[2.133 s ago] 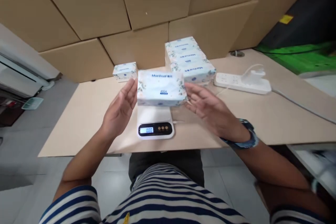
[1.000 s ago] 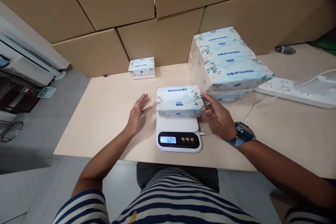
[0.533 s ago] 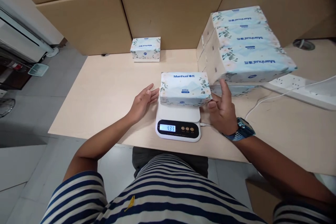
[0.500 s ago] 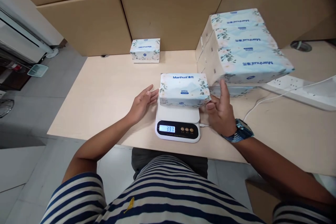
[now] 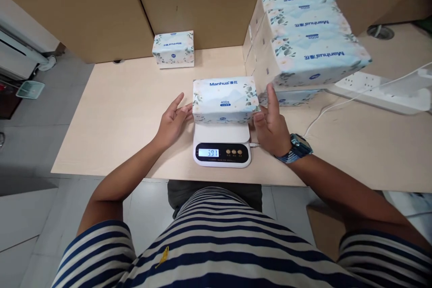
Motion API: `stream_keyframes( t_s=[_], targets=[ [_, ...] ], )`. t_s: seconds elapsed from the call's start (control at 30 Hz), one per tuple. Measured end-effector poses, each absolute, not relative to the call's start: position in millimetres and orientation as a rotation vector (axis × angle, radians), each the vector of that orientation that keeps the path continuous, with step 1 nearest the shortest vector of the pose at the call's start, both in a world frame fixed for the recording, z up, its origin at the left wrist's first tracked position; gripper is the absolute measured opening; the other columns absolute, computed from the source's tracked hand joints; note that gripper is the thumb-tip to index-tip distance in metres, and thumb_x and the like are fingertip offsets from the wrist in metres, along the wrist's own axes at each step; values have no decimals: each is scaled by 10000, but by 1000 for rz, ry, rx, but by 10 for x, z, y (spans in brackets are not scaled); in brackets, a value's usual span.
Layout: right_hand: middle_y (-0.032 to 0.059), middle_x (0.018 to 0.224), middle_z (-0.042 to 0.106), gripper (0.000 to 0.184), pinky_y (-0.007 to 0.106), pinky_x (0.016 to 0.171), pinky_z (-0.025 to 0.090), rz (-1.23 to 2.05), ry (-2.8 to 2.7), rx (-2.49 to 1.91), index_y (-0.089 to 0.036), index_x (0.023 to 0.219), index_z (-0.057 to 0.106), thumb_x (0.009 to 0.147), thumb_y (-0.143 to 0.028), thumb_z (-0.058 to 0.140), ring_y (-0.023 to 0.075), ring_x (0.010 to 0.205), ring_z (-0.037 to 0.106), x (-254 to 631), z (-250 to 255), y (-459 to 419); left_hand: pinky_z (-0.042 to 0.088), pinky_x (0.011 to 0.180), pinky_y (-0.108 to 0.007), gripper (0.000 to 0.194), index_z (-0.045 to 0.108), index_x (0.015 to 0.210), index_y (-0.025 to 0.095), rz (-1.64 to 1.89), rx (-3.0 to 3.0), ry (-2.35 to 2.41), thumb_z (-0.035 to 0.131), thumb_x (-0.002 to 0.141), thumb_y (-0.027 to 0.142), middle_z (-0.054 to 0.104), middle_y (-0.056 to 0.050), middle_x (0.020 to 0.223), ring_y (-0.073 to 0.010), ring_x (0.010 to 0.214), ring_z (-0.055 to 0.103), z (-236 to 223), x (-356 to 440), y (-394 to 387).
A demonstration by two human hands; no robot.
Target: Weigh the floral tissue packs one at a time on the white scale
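Observation:
A floral, pale blue pack of tissues (image 5: 224, 95) lies flat on a white digital scale (image 5: 222, 133), whose lit display (image 5: 209, 153) shows digits too blurred to read surely. At the pack's left end is my left hand (image 5: 172, 125), open, fingers stretched out toward it and the tips by its side. My right hand (image 5: 272, 131) stands at the other end, with one digit raised and the others by the pack's corner; some fingertips are hidden. Neither hand visibly grips the pack.
Several matching packs form a stack (image 5: 310, 56) at the back right, and one more pack (image 5: 173, 50) stands by the cardboard boxes (image 5: 209, 4). A power strip (image 5: 381, 92) and a white cable (image 5: 332, 107) lie to the right. The table's front edge is close to my body.
The whole view has shifted, so the table things appear higher and slightly left. Both hands stay at the ends of the tissue pack, which remains on the scale.

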State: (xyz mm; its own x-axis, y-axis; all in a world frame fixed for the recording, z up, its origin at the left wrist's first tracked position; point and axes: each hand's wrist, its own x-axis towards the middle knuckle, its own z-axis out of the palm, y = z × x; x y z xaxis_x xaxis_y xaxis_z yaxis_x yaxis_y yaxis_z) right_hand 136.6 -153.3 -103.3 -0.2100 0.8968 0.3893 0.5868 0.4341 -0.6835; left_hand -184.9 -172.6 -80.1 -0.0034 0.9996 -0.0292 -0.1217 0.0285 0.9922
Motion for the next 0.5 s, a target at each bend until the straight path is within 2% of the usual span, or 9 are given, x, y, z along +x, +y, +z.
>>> stream_keyframes(
  t_s=[0.17, 0.27, 0.5],
  targets=[
    [224, 1592, 657, 940, 561, 960, 686, 474, -1846, -1139, -303, 1803, 155, 1052, -848, 307, 412, 1358, 740, 1362, -1083, -1501, 556, 1280, -547, 713, 532, 1650, 280, 1258, 1219, 1214, 691, 1044, 620, 736, -127, 1552, -289, 1424, 733, -802, -1922, -1682],
    [222, 1582, 632, 913, 569, 1007, 674, 450, -1814, -1092, -296, 1759, 247, 1042, -856, 331, 406, 1430, 683, 1356, -1128, -1487, 571, 1251, -546, 738, 547, 1628, 282, 1278, 1293, 1264, 680, 1025, 686, 723, -138, 1567, -293, 1418, 734, -800, -1931, -1665],
    [209, 1501, 611, 864, 536, 954, 679, 413, -1738, -1076, -277, 1630, 422, 1010, -878, 418, 390, 1366, 679, 1297, -1148, -1499, 583, 1216, -531, 813, 575, 1558, 258, 1326, 1340, 1285, 674, 963, 803, 716, -164, 1570, -296, 1400, 742, -739, -1913, -1685]
  ],
)
